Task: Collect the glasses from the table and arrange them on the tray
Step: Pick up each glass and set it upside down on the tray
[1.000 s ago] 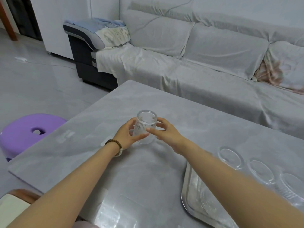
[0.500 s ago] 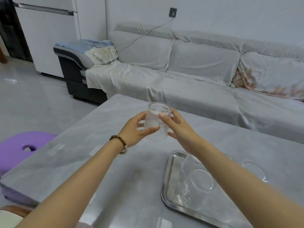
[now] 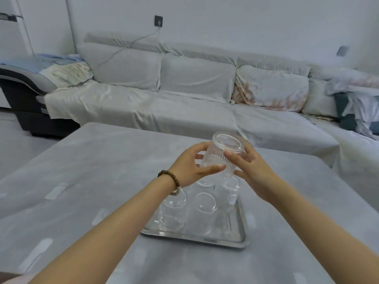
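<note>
A clear ribbed glass (image 3: 222, 152) is held in the air above the far end of a steel tray (image 3: 235, 239), tilted with its rim toward me. My left hand (image 3: 189, 168), with a bead bracelet at the wrist, grips it from the left. My right hand (image 3: 251, 169) grips it from the right. Several clear glasses stand on the tray below, among them one at the front left (image 3: 172, 212) and one in the middle (image 3: 204, 210). My hands partly hide the far ones.
The tray lies on a grey marble-look table (image 3: 92, 181). Behind the table runs a long grey sofa (image 3: 184, 95) with cushions and cloths. Grey floor shows at the left.
Both hands have carried the glass to the right, from above bare table to over the tray. My view has swung right, bringing the tray and its glasses to the centre.
</note>
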